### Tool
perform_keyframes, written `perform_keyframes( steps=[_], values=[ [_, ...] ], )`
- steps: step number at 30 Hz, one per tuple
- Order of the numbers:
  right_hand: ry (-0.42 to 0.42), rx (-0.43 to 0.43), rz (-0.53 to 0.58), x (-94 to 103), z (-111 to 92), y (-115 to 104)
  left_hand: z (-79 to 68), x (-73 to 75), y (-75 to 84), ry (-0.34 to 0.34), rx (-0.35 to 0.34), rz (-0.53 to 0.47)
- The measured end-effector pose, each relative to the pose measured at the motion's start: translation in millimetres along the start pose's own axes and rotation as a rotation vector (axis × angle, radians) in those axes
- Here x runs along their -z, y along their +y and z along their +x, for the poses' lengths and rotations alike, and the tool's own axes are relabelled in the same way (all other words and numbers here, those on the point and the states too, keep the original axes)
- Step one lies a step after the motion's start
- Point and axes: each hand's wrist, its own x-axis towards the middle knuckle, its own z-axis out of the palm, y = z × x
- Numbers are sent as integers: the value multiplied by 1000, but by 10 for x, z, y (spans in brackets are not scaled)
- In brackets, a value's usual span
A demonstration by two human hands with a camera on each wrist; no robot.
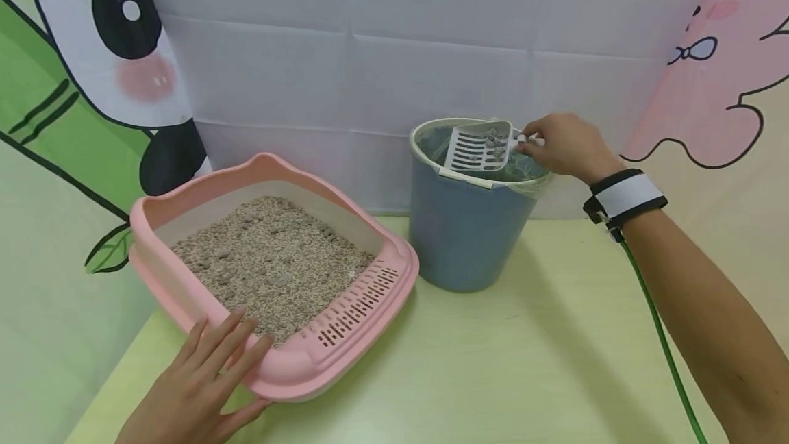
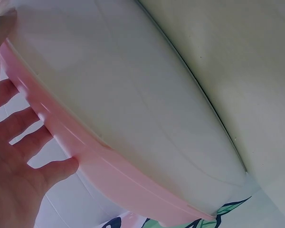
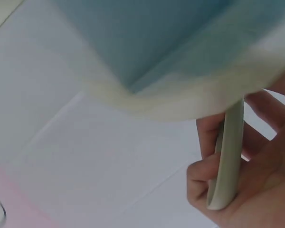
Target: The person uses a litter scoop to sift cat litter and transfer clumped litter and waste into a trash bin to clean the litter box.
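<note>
While the tray (image 1: 298,368) holds litter (image 1: 271,259), the scoop (image 1: 464,146) carries clumps (image 1: 494,140).

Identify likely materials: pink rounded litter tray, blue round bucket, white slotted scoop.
Pink rounded litter tray: probably moulded plastic, satin; smooth curves, soft highlights.
Blue round bucket: likely matte plastic; even colour, no strong shine.
White slotted scoop: seems rigid plastic; even slats, no metallic glint, though coated metal isn't ruled out.
</note>
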Motion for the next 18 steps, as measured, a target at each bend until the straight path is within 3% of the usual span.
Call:
perform_keyframes(
  steps=[6, 12, 18],
  values=[
    [59, 54, -253, -146, -37, 9, -18, 14, -7, 2, 7, -7],
    [148, 157, -368, -167, -48, -19, -26, 15, -10, -30, 20, -4],
    [199, 173, -427, -107, -45, -26, -16, 30, -13, -17, 9, 4]
  ],
)
